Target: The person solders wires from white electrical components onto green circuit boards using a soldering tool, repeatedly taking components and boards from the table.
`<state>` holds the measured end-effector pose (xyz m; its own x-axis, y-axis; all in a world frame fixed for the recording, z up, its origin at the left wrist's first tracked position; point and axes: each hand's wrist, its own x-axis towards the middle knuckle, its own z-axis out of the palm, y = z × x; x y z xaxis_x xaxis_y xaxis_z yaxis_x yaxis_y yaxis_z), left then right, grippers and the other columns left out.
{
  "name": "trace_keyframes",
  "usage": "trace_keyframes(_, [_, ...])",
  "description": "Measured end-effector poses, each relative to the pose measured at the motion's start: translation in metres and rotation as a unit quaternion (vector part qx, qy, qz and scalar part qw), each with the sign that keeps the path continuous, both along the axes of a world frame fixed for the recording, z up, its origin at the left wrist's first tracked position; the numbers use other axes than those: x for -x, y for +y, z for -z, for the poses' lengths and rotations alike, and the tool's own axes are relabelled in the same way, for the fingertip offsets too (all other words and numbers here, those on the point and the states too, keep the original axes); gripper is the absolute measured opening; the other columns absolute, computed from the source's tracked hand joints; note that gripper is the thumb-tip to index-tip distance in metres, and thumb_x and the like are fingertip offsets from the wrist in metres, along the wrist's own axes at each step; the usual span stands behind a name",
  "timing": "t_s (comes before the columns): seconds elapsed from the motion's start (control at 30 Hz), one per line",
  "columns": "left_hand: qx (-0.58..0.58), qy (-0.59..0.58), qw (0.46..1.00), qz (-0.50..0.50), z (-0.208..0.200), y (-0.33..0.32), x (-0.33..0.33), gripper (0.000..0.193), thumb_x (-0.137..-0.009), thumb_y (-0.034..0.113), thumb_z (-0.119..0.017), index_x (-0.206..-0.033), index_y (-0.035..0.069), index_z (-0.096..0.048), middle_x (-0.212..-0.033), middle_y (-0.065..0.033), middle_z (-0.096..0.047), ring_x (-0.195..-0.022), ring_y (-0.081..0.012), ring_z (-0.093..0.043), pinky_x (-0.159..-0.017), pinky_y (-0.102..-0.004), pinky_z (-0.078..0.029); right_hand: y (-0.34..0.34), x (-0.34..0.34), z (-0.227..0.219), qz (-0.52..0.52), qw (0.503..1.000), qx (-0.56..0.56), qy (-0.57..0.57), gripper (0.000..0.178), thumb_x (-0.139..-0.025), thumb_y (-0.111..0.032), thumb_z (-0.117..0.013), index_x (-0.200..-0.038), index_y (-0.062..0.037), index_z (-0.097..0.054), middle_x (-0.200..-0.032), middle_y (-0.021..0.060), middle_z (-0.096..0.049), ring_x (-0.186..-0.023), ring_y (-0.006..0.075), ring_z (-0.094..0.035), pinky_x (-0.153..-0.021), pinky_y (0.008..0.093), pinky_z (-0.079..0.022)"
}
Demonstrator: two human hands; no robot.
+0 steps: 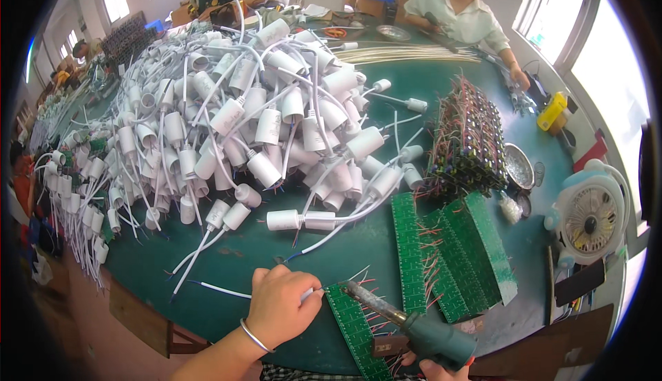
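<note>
My left hand (pixel 281 308) is closed in a pinch on a white cable (pixel 226 289) at the near edge of the table. The cable's free end, with blue showing, points left. Beside my fingertips lies the top end of a narrow green circuit board strip (pixel 353 326) with thin wires along its right side. My right hand (pixel 441 371), partly cut off by the lower edge, grips a dark green soldering gun (pixel 438 339). Its metal barrel slants up and left, the tip close to the strip's top corner; whether they touch I cannot tell.
White cylindrical lamp holders (pixel 234 115) with cables form a big pile. More green board strips (pixel 452 257) and a stack of wired boards (pixel 465 139) lie right, near a metal bowl (pixel 518 166) and a fan (pixel 589 219). A co-worker (pixel 458 12) works across the table.
</note>
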<state>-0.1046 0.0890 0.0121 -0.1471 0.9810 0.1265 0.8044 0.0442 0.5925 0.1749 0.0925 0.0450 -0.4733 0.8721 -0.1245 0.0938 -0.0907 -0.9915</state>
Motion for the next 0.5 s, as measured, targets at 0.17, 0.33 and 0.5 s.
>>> trace_keyframes(0.17, [-0.027, 0.016, 1.000, -0.002, 0.000, 0.001, -0.002, 0.003, -0.072, 0.017, -0.066, -0.071, 0.014, -0.065, -0.068, 0.0052, -0.060, -0.071, -0.0173, -0.050, -0.076, -0.0370, -0.029, -0.002, -0.002, 0.009, 0.012, 0.994, -0.086, -0.067, 0.020, -0.085, -0.005, -0.060, -0.104, 0.0034, -0.060, -0.086, 0.0085, -0.064, -0.075, 0.0163, -0.061, -0.068, 0.0315, -0.050])
trace_keyframes(0.33, [-0.039, 0.038, 0.999, -0.002, 0.005, 0.002, -0.005, 0.003, -0.068, 0.016, -0.066, -0.068, 0.014, -0.064, -0.065, 0.0051, -0.058, -0.069, -0.0172, -0.050, -0.074, -0.0373, -0.028, -0.003, -0.001, 0.015, 0.013, 0.993, -0.092, -0.075, 0.018, -0.085, -0.003, -0.060, -0.102, 0.0029, -0.061, -0.085, 0.0087, -0.063, -0.073, 0.0169, -0.060, -0.065, 0.0308, -0.049])
trace_keyframes(0.5, [-0.041, 0.036, 0.998, -0.007, 0.006, 0.003, -0.005, 0.004, -0.068, 0.016, -0.066, -0.066, 0.014, -0.063, -0.063, 0.0049, -0.057, -0.067, -0.0172, -0.050, -0.073, -0.0367, -0.028, -0.003, 0.004, 0.000, 0.001, 0.992, -0.086, -0.095, 0.018, -0.085, -0.004, -0.060, -0.101, 0.0033, -0.061, -0.086, 0.0088, -0.063, -0.071, 0.0174, -0.059, -0.064, 0.0308, -0.048])
